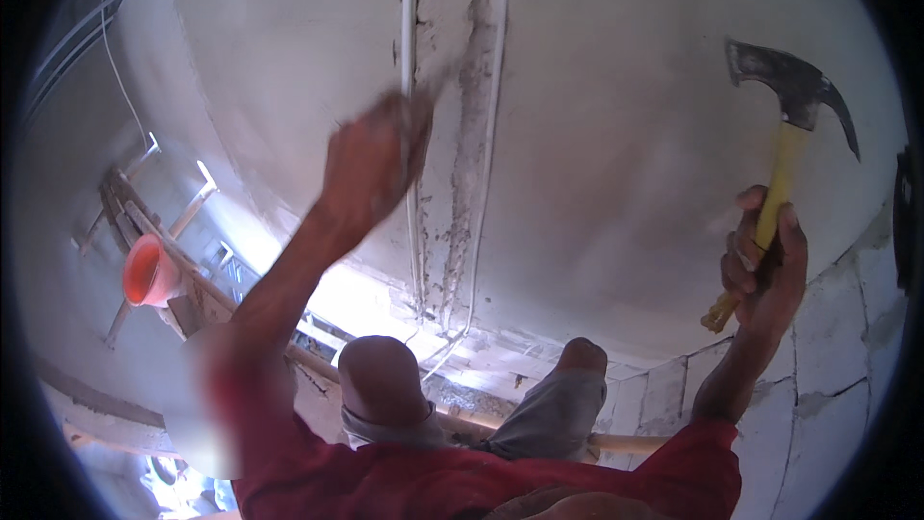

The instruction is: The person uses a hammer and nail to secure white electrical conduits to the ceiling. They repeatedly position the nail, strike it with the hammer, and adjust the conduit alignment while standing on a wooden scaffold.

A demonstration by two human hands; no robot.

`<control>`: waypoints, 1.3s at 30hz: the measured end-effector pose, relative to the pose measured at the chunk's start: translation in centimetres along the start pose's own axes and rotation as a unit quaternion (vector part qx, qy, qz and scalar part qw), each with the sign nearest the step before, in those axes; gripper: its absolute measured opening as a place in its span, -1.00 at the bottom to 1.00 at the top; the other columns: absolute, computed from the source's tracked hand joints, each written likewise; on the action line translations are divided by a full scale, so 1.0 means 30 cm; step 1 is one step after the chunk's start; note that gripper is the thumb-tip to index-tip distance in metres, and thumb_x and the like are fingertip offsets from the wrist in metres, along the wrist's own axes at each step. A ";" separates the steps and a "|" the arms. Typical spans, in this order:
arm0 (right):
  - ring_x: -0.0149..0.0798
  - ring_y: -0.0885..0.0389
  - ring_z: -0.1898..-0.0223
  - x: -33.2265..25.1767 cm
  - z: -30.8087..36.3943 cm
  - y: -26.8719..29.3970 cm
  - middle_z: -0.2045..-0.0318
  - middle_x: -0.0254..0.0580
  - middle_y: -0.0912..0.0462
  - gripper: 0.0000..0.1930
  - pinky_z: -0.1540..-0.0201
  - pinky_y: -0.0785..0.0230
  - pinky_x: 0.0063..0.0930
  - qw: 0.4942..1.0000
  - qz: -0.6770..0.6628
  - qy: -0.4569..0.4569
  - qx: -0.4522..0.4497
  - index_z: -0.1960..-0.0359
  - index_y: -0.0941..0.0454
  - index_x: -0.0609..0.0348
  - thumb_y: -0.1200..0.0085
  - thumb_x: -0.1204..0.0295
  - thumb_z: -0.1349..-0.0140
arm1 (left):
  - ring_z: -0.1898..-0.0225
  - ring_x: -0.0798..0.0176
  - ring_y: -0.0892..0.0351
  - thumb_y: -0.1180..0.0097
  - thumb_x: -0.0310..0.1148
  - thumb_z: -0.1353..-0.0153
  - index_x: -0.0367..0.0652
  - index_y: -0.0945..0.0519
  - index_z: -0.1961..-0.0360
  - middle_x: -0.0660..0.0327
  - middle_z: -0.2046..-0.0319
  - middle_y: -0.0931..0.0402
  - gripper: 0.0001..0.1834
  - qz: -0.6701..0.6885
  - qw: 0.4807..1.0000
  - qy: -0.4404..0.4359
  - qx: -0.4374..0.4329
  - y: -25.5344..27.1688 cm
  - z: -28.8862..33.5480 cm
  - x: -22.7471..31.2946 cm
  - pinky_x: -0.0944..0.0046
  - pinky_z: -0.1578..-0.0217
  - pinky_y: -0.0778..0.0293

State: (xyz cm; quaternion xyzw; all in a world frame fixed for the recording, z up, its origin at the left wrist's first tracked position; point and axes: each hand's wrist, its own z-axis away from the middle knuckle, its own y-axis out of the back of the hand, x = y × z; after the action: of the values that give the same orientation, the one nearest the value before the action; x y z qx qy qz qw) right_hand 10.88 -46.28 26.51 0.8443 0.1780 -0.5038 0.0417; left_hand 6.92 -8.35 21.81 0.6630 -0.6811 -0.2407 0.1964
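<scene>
My right hand (770,255) is wrapped round the yellow handle of a claw hammer (794,87), raised with its dark metal head up in front of the plastered wall (616,144). Smeared by motion, my left hand (375,154) is closed beside a white conduit (408,29) that runs up a rough groove (446,193). A thin blurred shape sticks out beyond its fingers, too unclear to name. Along the groove's other side runs a second white conduit (489,144).
At the left, an orange bucket (146,272) rests by wooden planks (197,279). Bare block wall (828,347) shows at the lower right. My knees (385,376) are bent near a wooden pole (626,443). Strong light comes from below the wall's lower edge.
</scene>
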 end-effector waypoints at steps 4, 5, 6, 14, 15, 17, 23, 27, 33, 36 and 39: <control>-0.63 -0.08 0.84 0.054 -0.007 0.012 0.73 -0.49 -0.22 -0.56 0.85 0.06 -0.73 0.998 -0.021 0.006 -0.056 0.08 -0.41 0.27 0.35 0.10 -0.48 | 0.30 -0.22 -0.50 -0.03 -0.38 -0.23 -0.19 -0.41 0.00 -0.06 0.39 -0.50 -0.69 0.062 0.976 -0.075 0.193 0.109 -0.365 -0.019 -0.07 0.27 -0.43; -0.63 -0.08 0.84 0.057 -0.008 0.013 0.73 -0.49 -0.22 -0.55 0.85 0.05 -0.73 0.997 -0.024 0.006 -0.072 0.08 -0.41 0.27 0.35 0.10 -0.49 | 0.33 -0.27 -0.47 0.04 -0.31 -0.24 -0.29 -0.47 0.24 -0.12 0.43 -0.49 -0.77 0.112 0.966 -0.076 0.220 0.093 -0.425 0.001 -0.11 0.33 -0.37; -0.63 -0.09 0.84 0.070 -0.014 0.004 0.73 -0.49 -0.22 -0.56 0.85 0.05 -0.73 0.997 -0.016 0.007 -0.076 0.08 -0.41 0.27 0.35 0.10 -0.49 | 0.29 -0.25 -0.48 -0.01 -0.35 -0.23 -0.25 -0.45 0.11 -0.10 0.36 -0.50 -0.75 0.077 0.979 -0.054 0.182 0.063 -0.403 -0.004 -0.09 0.30 -0.39; -0.60 -0.07 0.86 0.097 -0.009 -0.031 0.75 -0.43 -0.26 -0.50 0.84 -0.01 -0.69 0.999 0.006 -0.028 -0.030 0.07 -0.45 0.32 0.27 0.05 -0.45 | 0.31 -0.14 -0.64 0.02 -0.29 -0.29 -0.12 -0.10 -0.39 -0.08 0.28 -0.55 -0.33 0.050 0.881 0.067 -0.465 -0.388 0.610 0.039 -0.13 0.36 -0.53; -0.60 -0.07 0.86 0.099 -0.006 -0.037 0.75 -0.43 -0.26 -0.50 0.84 -0.01 -0.69 0.999 0.013 -0.022 -0.040 0.07 -0.44 0.33 0.26 0.04 -0.45 | 0.34 -0.15 -0.62 0.12 -0.30 -0.32 -0.10 -0.15 -0.37 -0.10 0.26 -0.53 -0.41 0.082 0.861 0.092 -0.494 -0.431 0.749 -0.010 -0.17 0.35 -0.50; -0.61 -0.07 0.85 0.106 0.003 -0.036 0.75 -0.43 -0.25 -0.50 0.83 -0.02 -0.69 0.998 0.034 0.000 -0.049 0.06 -0.44 0.34 0.24 0.04 -0.44 | 0.33 -0.14 -0.61 0.13 -0.37 -0.33 -0.07 -0.17 -0.37 -0.08 0.28 -0.53 -0.44 0.144 0.870 0.118 -0.456 -0.374 0.675 -0.041 -0.08 0.33 -0.53; -0.58 -0.06 0.84 0.160 0.016 -0.107 0.73 -0.41 -0.27 -0.50 0.83 0.03 -0.67 0.997 0.044 -0.055 -0.034 0.11 -0.46 0.34 0.21 0.05 -0.42 | 0.43 -0.03 -0.56 0.03 -0.43 -0.37 0.01 -0.33 -0.32 -0.03 0.34 -0.55 -0.51 0.348 0.910 0.142 -0.177 -0.159 0.436 -0.018 0.06 0.37 -0.53; -0.58 -0.10 0.81 0.215 0.025 -0.191 0.71 -0.40 -0.30 -0.50 0.78 0.04 -0.65 0.995 0.085 -0.059 -0.006 0.12 -0.49 0.31 0.18 0.03 -0.40 | 0.51 0.13 -0.50 0.02 -0.44 -0.38 0.00 -0.33 -0.33 0.06 0.47 -0.51 -0.51 0.368 0.922 0.122 0.014 -0.164 0.234 -0.026 0.18 0.40 -0.50; -0.59 -0.04 0.82 0.264 0.059 -0.225 0.71 -0.41 -0.28 -0.52 0.79 0.07 -0.66 0.991 0.102 -0.076 0.030 0.09 -0.46 0.30 0.17 0.04 -0.41 | 0.43 0.06 -0.59 -0.10 -0.53 -0.22 -0.10 -0.39 -0.23 0.01 0.31 -0.54 -0.48 0.269 0.953 0.063 0.127 -0.326 0.042 -0.084 0.15 0.37 -0.54; -0.60 -0.04 0.82 0.281 0.069 -0.210 0.71 -0.41 -0.28 -0.53 0.80 0.07 -0.66 0.989 0.103 -0.090 0.047 0.09 -0.46 0.30 0.18 0.05 -0.42 | 0.39 -0.09 -0.62 -0.15 -0.57 -0.09 -0.20 -0.43 -0.15 -0.05 0.21 -0.52 -0.46 0.214 0.968 0.094 0.091 -0.354 0.035 -0.027 0.05 0.34 -0.59; -0.60 -0.03 0.83 0.280 0.071 -0.189 0.71 -0.41 -0.28 -0.53 0.80 0.07 -0.66 0.989 0.109 -0.092 0.039 0.08 -0.46 0.30 0.20 0.06 -0.43 | 0.41 -0.15 -0.62 -0.14 -0.58 -0.05 -0.22 -0.42 -0.15 -0.07 0.21 -0.50 -0.44 0.159 0.979 0.129 0.021 -0.360 0.090 0.000 -0.03 0.37 -0.59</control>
State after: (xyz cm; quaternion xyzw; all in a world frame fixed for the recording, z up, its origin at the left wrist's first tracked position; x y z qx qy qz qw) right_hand 10.76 -39.36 18.82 0.8099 0.0603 -0.5780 0.0801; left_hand 14.08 -8.21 13.27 0.5754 -0.7519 -0.1046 0.3043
